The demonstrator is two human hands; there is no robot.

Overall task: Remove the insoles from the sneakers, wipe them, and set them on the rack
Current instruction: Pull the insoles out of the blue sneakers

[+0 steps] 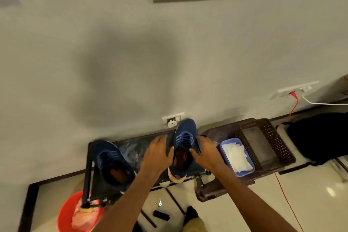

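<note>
Two dark blue sneakers stand on a black rack point(131, 147) against the wall. The left sneaker point(111, 164) sits alone, its brown insole showing inside. The right sneaker point(183, 149) has an orange and white heel, and its insole point(182, 161) shows in the opening. My left hand point(160, 153) grips that sneaker's left side, with the thumb at the collar. My right hand point(204, 151) grips its right side, thumb on the collar edge.
A blue tray of white wipes point(238, 157) sits on a brown stool beside a dark perforated basket point(263, 143). A red bucket point(75, 214) with cloth stands under the rack's left end. Small items lie on the floor by my foot. A red cable runs at the right.
</note>
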